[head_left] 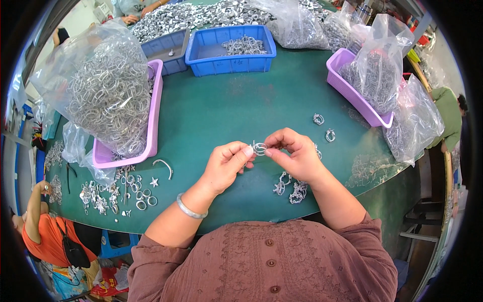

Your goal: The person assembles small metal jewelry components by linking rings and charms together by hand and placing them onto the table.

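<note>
Over the middle of the green table (pixel 221 110), a small silver metal ring piece (pixel 259 149) is pinched between my two hands. My left hand (pixel 227 165) grips its left side with thumb and fingers. The right hand (pixel 297 157) closes thumb and forefinger on the other side. Beneath my right wrist lie linked ring clusters (pixel 298 192), partly hidden by the arm. Beyond that hand sit two ring pieces (pixel 318 119). Loose rings (pixel 142 204), a silver star (pixel 154 181) and a curved metal strip (pixel 164 167) are spread to my left.
A purple basket (pixel 157 105) on the left holds a big bag of rings (pixel 108 95). Another purple basket (pixel 347 90) with bagged parts stands right. Blue trays (pixel 231 64) and heaped metal parts (pixel 171 22) line the back. Other people are at the left and far edges.
</note>
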Tool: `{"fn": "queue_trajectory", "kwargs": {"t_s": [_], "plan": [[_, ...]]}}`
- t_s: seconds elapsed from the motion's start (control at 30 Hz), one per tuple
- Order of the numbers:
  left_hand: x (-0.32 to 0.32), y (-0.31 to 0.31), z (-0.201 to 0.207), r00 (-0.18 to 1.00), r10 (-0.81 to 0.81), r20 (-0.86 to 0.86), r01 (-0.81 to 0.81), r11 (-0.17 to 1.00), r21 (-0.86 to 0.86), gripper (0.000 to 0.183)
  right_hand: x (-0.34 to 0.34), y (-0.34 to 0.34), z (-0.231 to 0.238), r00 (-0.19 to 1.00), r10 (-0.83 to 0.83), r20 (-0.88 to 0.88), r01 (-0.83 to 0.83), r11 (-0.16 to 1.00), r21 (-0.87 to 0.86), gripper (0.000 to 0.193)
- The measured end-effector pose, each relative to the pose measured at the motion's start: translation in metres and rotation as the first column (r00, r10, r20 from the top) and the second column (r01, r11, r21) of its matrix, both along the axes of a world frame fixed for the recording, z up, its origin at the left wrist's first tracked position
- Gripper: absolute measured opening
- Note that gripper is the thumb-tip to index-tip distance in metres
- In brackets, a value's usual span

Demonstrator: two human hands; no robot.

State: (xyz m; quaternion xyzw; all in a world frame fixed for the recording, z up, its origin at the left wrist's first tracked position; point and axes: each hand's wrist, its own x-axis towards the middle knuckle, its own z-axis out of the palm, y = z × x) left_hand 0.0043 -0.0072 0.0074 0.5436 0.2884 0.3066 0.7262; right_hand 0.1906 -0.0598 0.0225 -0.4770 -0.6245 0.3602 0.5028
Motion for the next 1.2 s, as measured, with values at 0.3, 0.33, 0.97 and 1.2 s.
{"fn": "queue_trajectory", "kwargs": {"t_s": [0.3, 0.33, 0.97, 1.2], "plan": [[0.002, -0.001, -0.003, 0.997, 0.031, -0.069, -0.025, 0.996, 0.083, 0.009, -0.004, 0.000, 0.000, 0.999, 0.007, 0.048, -0.013, 0.993, 0.116, 0.025], [0.002, -0.002, -0.004, 0.998, 0.028, -0.049, -0.024, 0.996, 0.083, 0.009, -0.003, 0.001, -0.001, 0.999, 0.006, 0.044, -0.012, 0.992, 0.129, 0.026], [0.006, -0.004, -0.004, 0.985, 0.033, -0.167, 0.006, 0.974, 0.226, 0.013, 0.010, -0.002, 0.007, 0.989, 0.042, 0.142, -0.073, 0.973, 0.220, 0.009], [0.006, -0.002, -0.002, 0.997, 0.039, -0.070, -0.047, 0.992, -0.119, 0.012, 0.115, -0.028, 0.054, 0.896, -0.443, 0.011, 0.425, 0.867, 0.261, 0.007]]}}
